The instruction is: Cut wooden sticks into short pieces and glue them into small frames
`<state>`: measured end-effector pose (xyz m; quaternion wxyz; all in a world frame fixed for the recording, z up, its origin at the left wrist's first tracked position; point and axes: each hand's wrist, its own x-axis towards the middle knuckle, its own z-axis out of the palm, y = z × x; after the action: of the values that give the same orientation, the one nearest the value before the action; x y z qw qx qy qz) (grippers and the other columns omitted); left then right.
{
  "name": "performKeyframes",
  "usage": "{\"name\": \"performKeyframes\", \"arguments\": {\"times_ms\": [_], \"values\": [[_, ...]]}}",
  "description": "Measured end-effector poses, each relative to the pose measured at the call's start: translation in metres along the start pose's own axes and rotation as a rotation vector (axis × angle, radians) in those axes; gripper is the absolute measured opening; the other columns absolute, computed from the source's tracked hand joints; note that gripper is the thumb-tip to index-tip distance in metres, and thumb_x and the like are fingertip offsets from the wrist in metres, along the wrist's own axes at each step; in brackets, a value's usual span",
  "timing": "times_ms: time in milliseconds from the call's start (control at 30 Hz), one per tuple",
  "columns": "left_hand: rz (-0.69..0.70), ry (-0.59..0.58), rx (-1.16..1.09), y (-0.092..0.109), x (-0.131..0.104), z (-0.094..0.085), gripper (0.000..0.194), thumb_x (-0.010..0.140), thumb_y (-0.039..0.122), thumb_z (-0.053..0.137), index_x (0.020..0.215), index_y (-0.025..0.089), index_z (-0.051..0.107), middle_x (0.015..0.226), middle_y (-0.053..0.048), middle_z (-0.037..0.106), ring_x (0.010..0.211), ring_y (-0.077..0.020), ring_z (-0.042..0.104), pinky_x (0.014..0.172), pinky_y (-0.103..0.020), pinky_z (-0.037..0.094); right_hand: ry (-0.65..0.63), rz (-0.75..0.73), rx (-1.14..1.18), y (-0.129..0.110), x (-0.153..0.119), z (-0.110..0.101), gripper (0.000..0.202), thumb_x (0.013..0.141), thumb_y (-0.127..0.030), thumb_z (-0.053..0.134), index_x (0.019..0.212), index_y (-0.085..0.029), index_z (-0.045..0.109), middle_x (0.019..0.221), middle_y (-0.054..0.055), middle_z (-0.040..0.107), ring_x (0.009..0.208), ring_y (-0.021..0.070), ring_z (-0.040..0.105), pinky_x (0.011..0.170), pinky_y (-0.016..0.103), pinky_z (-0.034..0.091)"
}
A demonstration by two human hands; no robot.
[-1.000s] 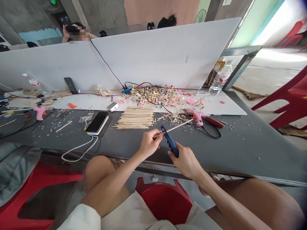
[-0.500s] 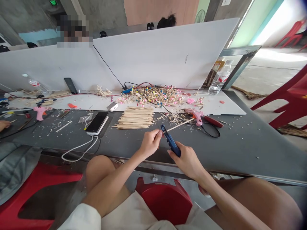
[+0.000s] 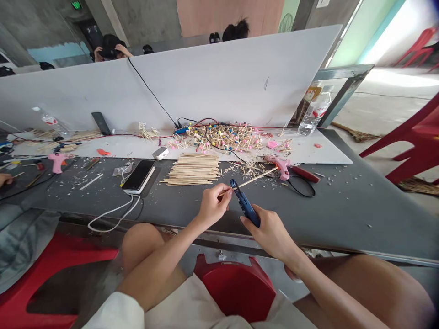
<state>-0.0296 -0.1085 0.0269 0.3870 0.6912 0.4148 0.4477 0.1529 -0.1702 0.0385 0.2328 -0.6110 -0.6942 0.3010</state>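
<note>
Between its thumb and fingers, my left hand (image 3: 214,204) pinches a thin wooden stick (image 3: 257,177), which points up and right toward a pink glue gun (image 3: 282,168). My right hand (image 3: 269,228) is wrapped round a dark blue cutting tool (image 3: 246,204). The tool's jaws are at the stick, just right of my left fingertips. Behind my left hand lies a neat stack of wooden sticks (image 3: 192,169). Short cut pieces (image 3: 252,170) are scattered behind the held stick.
A pile of stick joints with coloured balls (image 3: 226,137) lies along the white divider (image 3: 219,87). Left are a phone (image 3: 139,176) on a white power bank and a white cable (image 3: 103,219). A red-handled tool (image 3: 305,173) and bottle (image 3: 314,112) are right. Another person's hand (image 3: 5,179) is far left.
A short end of the stick now shows across my left fingers, and the stick has shifted slightly. The person behind the divider now has both hands raised to a black cap.
</note>
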Motion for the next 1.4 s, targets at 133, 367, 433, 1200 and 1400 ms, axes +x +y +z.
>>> {"name": "performKeyframes", "arguments": {"times_ms": [133, 367, 433, 1200, 1400], "values": [[-0.025, 0.010, -0.003, -0.001, -0.001, 0.001, 0.029, 0.095, 0.041, 0.053, 0.085, 0.015, 0.061, 0.052, 0.002, 0.054, 0.045, -0.0115, 0.056, 0.046, -0.020, 0.038, 0.006, -0.003, -0.020, 0.000, 0.001, 0.003, 0.020, 0.089, -0.036, 0.051, 0.075, -0.023, 0.045, 0.059, -0.003, 0.050, 0.054, 0.0138, 0.038, 0.055, 0.025, 0.027], [-0.057, 0.004, -0.014, -0.004, -0.001, 0.002, 0.030, 0.094, 0.042, 0.053, 0.083, 0.015, 0.060, 0.052, 0.002, 0.054, 0.044, -0.0117, 0.056, 0.045, -0.020, 0.038, 0.014, 0.010, -0.058, 0.000, 0.002, 0.006, 0.018, 0.089, -0.035, 0.051, 0.077, -0.023, 0.046, 0.062, -0.001, 0.054, 0.055, 0.0145, 0.042, 0.057, 0.026, 0.027], [-0.068, 0.004, -0.015, -0.004, -0.001, 0.002, 0.030, 0.094, 0.042, 0.053, 0.083, 0.016, 0.060, 0.052, 0.003, 0.054, 0.044, -0.0115, 0.055, 0.045, -0.020, 0.038, 0.014, 0.013, -0.066, 0.000, 0.003, 0.007, 0.018, 0.089, -0.035, 0.051, 0.076, -0.023, 0.046, 0.062, -0.001, 0.054, 0.055, 0.0146, 0.042, 0.057, 0.026, 0.027], [-0.107, -0.033, -0.051, -0.002, 0.000, 0.002, 0.033, 0.094, 0.045, 0.052, 0.080, 0.016, 0.058, 0.052, 0.002, 0.054, 0.045, -0.0111, 0.053, 0.046, -0.021, 0.038, 0.016, 0.032, -0.077, 0.003, 0.004, 0.010, 0.016, 0.089, -0.033, 0.051, 0.077, -0.023, 0.045, 0.060, -0.002, 0.053, 0.054, 0.0150, 0.042, 0.055, 0.025, 0.026], [-0.138, -0.045, -0.050, -0.009, 0.003, 0.002, 0.034, 0.093, 0.047, 0.052, 0.082, 0.016, 0.059, 0.051, 0.003, 0.054, 0.044, -0.0106, 0.053, 0.046, -0.020, 0.035, -0.008, 0.044, -0.100, 0.003, 0.008, 0.011, 0.014, 0.089, -0.030, 0.051, 0.078, -0.023, 0.047, 0.062, 0.000, 0.055, 0.057, 0.0158, 0.048, 0.057, 0.025, 0.026]]}}
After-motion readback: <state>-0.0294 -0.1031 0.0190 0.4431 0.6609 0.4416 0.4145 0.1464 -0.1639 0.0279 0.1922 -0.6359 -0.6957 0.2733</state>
